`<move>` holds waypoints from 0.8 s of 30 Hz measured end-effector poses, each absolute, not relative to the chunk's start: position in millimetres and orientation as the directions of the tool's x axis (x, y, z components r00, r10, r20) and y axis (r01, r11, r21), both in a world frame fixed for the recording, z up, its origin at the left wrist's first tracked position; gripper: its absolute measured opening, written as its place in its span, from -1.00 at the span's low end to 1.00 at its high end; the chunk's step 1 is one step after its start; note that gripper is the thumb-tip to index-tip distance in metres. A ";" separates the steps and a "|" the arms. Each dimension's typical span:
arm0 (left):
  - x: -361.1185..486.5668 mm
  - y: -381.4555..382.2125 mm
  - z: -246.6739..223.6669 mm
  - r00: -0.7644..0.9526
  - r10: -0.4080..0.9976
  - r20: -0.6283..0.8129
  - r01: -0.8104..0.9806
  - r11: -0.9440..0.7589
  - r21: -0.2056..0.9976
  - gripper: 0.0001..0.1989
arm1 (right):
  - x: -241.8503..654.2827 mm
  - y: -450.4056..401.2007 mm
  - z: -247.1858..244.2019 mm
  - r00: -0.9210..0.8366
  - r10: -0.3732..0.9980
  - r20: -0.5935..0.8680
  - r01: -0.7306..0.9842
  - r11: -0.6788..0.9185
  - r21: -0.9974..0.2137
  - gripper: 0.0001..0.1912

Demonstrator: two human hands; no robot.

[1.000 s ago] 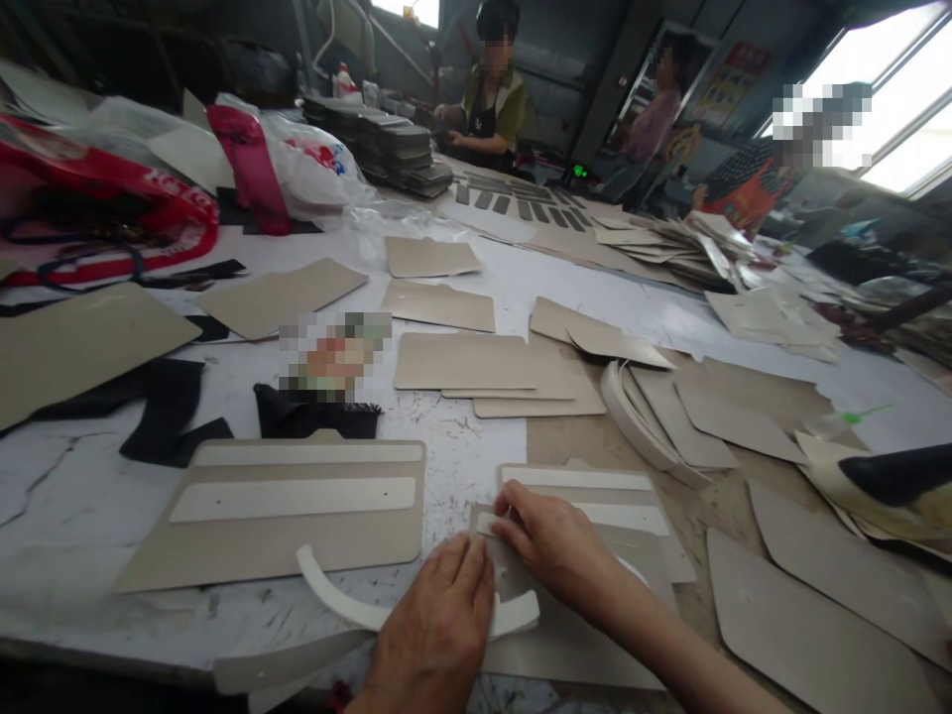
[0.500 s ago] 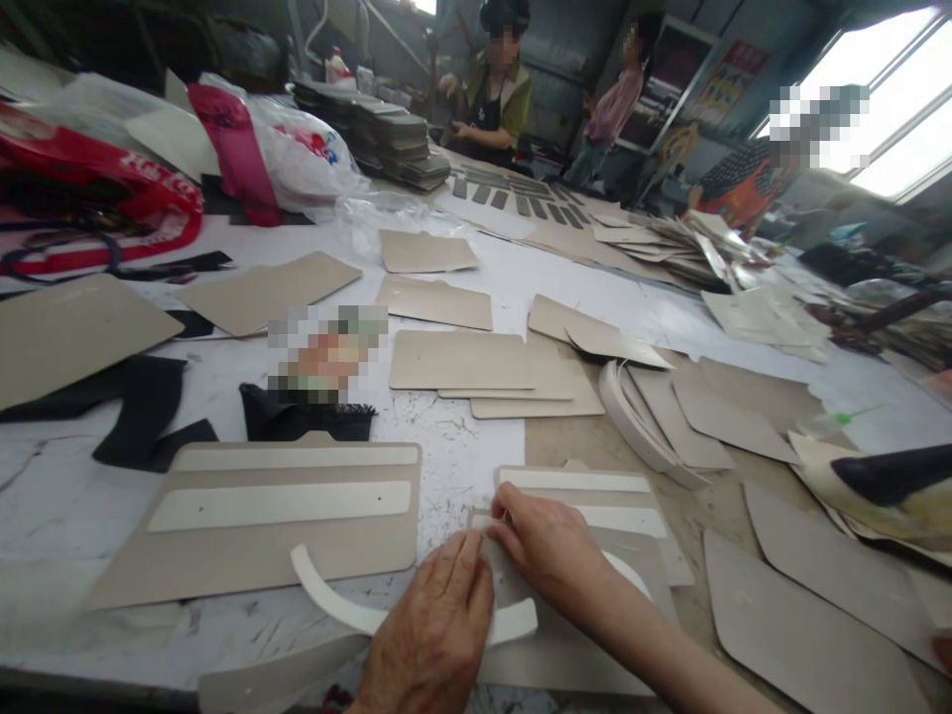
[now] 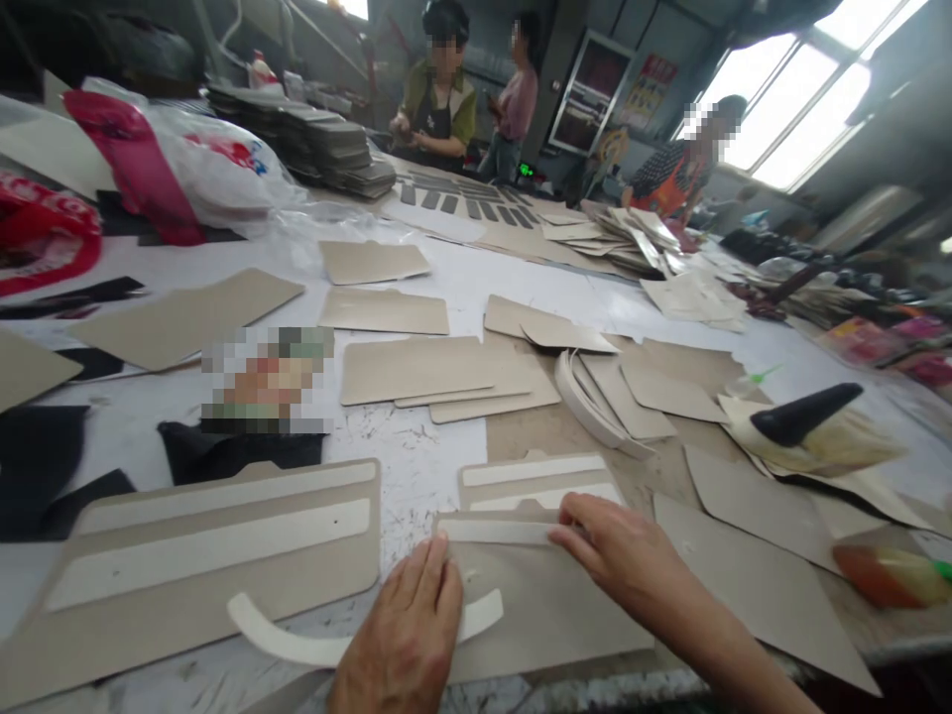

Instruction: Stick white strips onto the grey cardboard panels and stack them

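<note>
A white strip (image 3: 495,533) lies along the top edge of a beige panel (image 3: 550,605) in front of me. The fingers of my right hand (image 3: 602,535) pinch the strip near its right end. My left hand (image 3: 409,620) lies flat, fingertips at the strip's left end and on the panel's left edge. Under that hand passes a curved white strip (image 3: 290,645), showing on both sides of it. To the left lies a larger beige panel (image 3: 297,565) bearing two white strips. Another panel with strips (image 3: 476,476) sits just behind the one at my hands.
Loose beige panels (image 3: 416,369) and a bundle of curved strips (image 3: 587,402) lie farther back. Black pieces (image 3: 238,451) are at the left. A black-handled tool (image 3: 807,415) rests at the right. Several people stand beyond the table (image 3: 416,436).
My right hand has moved right along the white strip, which now shows stretched along the panel's top edge. My left hand remains at its left end. The view has shifted to the right.
</note>
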State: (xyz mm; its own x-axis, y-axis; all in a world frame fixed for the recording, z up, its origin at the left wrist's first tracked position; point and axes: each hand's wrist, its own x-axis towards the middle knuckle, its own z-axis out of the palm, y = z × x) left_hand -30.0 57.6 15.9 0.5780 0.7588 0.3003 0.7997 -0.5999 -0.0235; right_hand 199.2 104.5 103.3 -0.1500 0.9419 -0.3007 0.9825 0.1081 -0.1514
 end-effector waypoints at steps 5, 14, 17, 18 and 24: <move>-31.1 57.2 2.4 0.579 0.728 0.367 0.782 -0.623 -0.001 -0.57 | 245.7 88.8 93.0 -0.022 0.963 -0.269 0.956 -0.059 -0.288 -0.85; -36.2 60.3 1.2 0.664 0.663 0.346 0.732 -0.670 -0.123 -0.53 | 245.4 91.9 75.6 0.014 0.989 -0.148 0.960 -0.055 -0.276 -0.90; -35.7 62.0 7.3 0.710 0.621 0.332 0.698 -0.682 -0.216 -0.50 | 248.6 94.0 72.0 0.009 0.989 -0.148 0.961 -0.050 -0.273 -0.90; -35.4 62.4 8.8 0.716 0.617 0.326 0.694 -0.680 -0.238 -0.50 | 249.3 95.0 70.5 0.012 0.989 -0.149 0.962 -0.052 -0.267 -0.90; -32.6 62.9 6.9 0.738 0.598 0.313 0.673 -0.688 -0.272 -0.51 | 249.1 98.9 63.5 0.015 0.990 -0.139 0.971 -0.047 -0.233 -0.90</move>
State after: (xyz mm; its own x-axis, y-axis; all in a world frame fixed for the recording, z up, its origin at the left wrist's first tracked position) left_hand -32.6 62.9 6.9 0.7376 0.5982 0.3131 0.6732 -0.6878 -0.2717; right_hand 249.1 98.9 63.5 0.0151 0.9902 -0.1389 0.9714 -0.0474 -0.2327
